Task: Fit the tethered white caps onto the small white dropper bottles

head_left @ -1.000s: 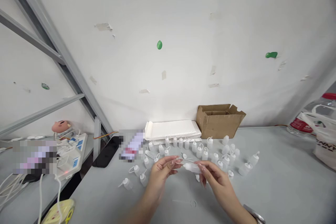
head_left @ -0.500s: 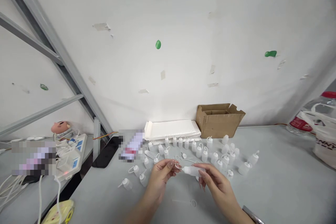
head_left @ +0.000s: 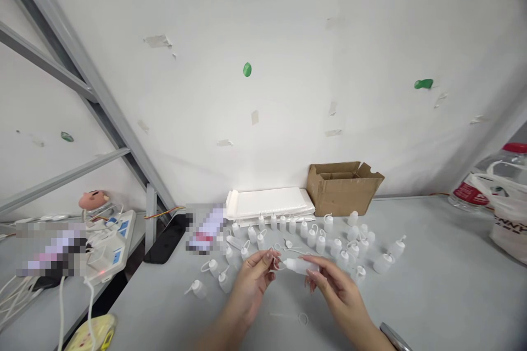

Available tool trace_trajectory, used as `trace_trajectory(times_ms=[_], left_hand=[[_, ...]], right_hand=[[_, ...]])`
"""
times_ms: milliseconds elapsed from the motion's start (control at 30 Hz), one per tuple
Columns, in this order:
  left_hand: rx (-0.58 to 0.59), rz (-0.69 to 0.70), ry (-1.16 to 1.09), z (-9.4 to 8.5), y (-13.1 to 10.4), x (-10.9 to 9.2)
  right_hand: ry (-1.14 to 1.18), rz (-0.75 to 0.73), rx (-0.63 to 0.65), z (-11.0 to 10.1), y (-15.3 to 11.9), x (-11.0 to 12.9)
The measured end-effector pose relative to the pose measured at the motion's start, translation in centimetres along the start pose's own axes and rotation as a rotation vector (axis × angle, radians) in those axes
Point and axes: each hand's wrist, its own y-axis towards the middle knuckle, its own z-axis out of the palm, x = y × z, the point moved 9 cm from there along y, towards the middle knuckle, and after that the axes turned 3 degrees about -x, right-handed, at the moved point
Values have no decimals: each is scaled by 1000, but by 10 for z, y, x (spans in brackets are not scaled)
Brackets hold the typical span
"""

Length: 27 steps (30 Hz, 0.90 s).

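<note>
A small translucent squeeze bottle (head_left: 300, 266) lies sideways in the fingers of my right hand (head_left: 335, 288), its nozzle pointing left. My left hand (head_left: 256, 277) pinches a white looped cap strap (head_left: 277, 262) close to the nozzle tip; whether the strap is attached to the bottle I cannot tell. Several similar bottles stand around my hands, such as a capped bottle (head_left: 213, 267) at the left and an upright bottle (head_left: 383, 263) at the right. On the table below my hands lies a loose white ring (head_left: 303, 318).
Behind the bottles are a stack of white padded envelopes (head_left: 272, 202) and an open cardboard box (head_left: 345, 197). A black phone (head_left: 167, 238) and power strip (head_left: 119, 247) lie at the left. A plastic bag (head_left: 510, 219) and large bottle (head_left: 469, 194) stand at the right.
The bottle and my right hand have shifted very slightly left, bringing the nozzle closer to my left fingers. My left fingers have turned a little around the strap.
</note>
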Motion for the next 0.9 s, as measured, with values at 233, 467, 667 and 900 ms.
trace_trajectory(times_ms=[233, 467, 667, 900], left_hand=[[-17, 14, -1, 2, -1, -3], [-25, -122, -145, 1, 0, 13], [-37, -155, -168, 0, -2, 17], [-35, -166, -159, 3, -6, 16]], right_hand=[[-46, -20, -5, -1, 1, 3], [-57, -39, -5, 0, 0, 3], [-120, -113, 7, 2, -2, 8], [-176, -148, 2, 4, -2, 11]])
